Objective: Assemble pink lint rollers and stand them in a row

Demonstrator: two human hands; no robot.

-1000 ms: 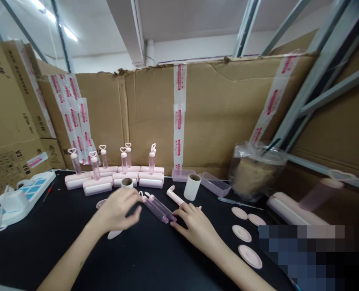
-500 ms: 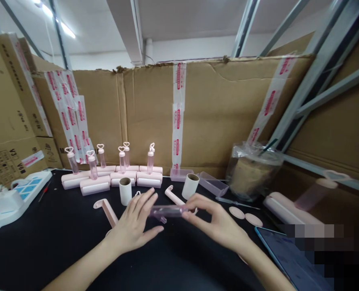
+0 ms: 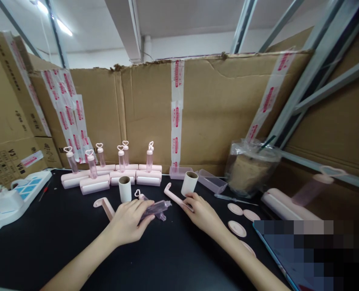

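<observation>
My left hand (image 3: 133, 220) is closed on a clear purple plastic handle (image 3: 155, 208), whose narrow end points right. Under and behind it lies another clear handle, its pink heart-shaped loop (image 3: 137, 193) showing above my fingers. My right hand (image 3: 202, 212) has its fingers closed on the near end of a pink L-shaped roller piece (image 3: 175, 196), which slants away on the black table. Just behind that hand stands a white cardboard-core roll (image 3: 189, 183). A second roll (image 3: 125, 189) and another pink L-shaped piece (image 3: 107, 208) are near my left hand.
Several assembled pink lint rollers (image 3: 94, 184) stand at the back left. Clear purple covers (image 3: 211, 181) and a bagged drink cup (image 3: 247, 173) are at the back right. Pink discs (image 3: 236, 228) lie beside a tablet (image 3: 273, 250). A power strip (image 3: 24, 194) sits far left.
The clear handle has passed from my right fingers into my left hand, which has closed on it. My right hand has moved onto the pink L-shaped piece.
</observation>
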